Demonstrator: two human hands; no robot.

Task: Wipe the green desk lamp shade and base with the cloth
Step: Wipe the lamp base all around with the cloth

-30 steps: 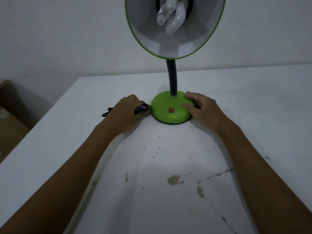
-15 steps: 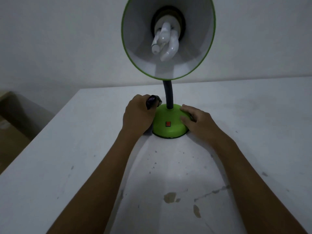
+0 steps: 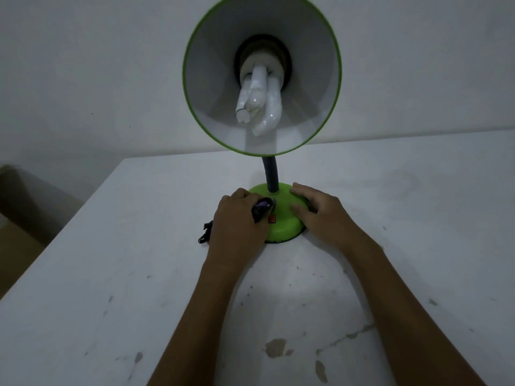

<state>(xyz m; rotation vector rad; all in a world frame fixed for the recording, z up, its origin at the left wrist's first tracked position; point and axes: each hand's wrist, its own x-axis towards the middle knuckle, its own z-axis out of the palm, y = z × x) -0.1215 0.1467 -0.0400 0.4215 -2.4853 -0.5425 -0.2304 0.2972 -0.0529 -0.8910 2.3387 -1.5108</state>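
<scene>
The green desk lamp stands on a white table (image 3: 111, 274). Its shade (image 3: 262, 76) faces me, white inside with a green rim and a spiral bulb (image 3: 257, 101). A dark neck (image 3: 271, 174) runs down to the round green base (image 3: 284, 227), which has a red switch (image 3: 272, 218). My left hand (image 3: 237, 224) is shut on a dark purple cloth (image 3: 262, 208) and presses it on the base's left top. A dark end of the cloth (image 3: 206, 232) trails on the table left of my hand. My right hand (image 3: 320, 215) rests on the base's right side, fingers spread.
The table's left edge (image 3: 55, 232) drops off to a brown floor area (image 3: 16, 246). A pale wall (image 3: 83, 79) stands right behind the table. The tabletop near me has chipped, stained patches (image 3: 276, 348).
My left hand slid with the cloth from the base's left edge up and over its top. The view tilted up, bringing the whole shade into sight. My right hand stayed on the base.
</scene>
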